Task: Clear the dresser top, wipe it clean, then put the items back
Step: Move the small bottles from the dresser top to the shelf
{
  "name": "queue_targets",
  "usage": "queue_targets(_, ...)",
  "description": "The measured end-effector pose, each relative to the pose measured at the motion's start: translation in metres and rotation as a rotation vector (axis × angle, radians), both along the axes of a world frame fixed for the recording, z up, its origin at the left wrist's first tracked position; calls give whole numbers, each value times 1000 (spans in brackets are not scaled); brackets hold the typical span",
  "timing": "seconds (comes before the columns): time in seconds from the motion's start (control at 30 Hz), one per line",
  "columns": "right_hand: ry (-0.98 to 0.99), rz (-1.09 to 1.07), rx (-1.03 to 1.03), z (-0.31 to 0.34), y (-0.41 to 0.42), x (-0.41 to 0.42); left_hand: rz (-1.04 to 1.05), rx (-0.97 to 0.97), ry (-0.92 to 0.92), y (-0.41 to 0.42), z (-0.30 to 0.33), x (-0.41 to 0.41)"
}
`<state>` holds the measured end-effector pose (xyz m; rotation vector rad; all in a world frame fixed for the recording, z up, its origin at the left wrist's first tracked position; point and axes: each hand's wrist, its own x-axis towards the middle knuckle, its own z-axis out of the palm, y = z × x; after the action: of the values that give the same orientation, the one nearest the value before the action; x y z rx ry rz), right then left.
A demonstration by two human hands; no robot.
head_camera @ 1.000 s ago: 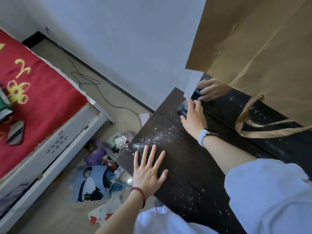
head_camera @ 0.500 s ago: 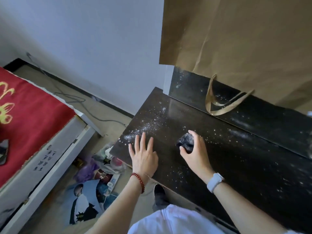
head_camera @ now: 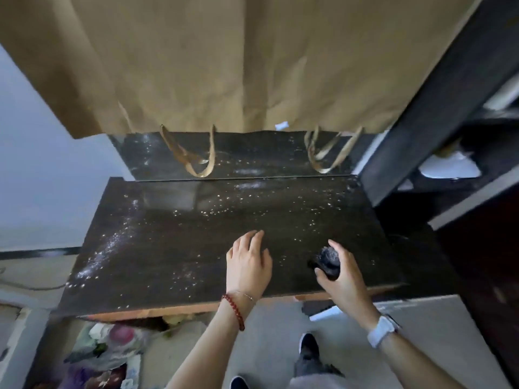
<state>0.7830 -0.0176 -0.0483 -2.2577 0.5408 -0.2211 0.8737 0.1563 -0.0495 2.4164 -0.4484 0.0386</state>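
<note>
Dresser top (head_camera: 174,248) dusty; left hand (head_camera: 248,265) fingers relaxed, flat; right hand (head_camera: 344,279) fingers gripping one cloth (head_camera: 327,261).

Desk (head_camera: 168,248): powder specks lay scattered across its top, thickest toward the left edge (head_camera: 104,254). Left hand (head_camera: 248,265) rested on the front middle; right hand (head_camera: 341,273), to its right near the front edge, held a wad, possibly a cloth (head_camera: 327,261). Mirror (head_camera: 252,155) stood behind the desk, paper bags (head_camera: 224,60) hanging over it. Shelving (head_camera: 449,153) stood to the right. Floor clutter (head_camera: 106,352) lay below the front left corner.
</note>
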Motion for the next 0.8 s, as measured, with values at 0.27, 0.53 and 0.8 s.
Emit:
queue_targets(0.27,-61,-163,29,14,-163,-31,-287,7,-103,-199,16,-2)
queue_targets(0.53,-143,-119,0,39,-312,-19,-207,-211,55,-370,46,9)
queue_targets(0.8,-182,-46,-190,58,-372,64,-52,-189,-2,-408,53,46)
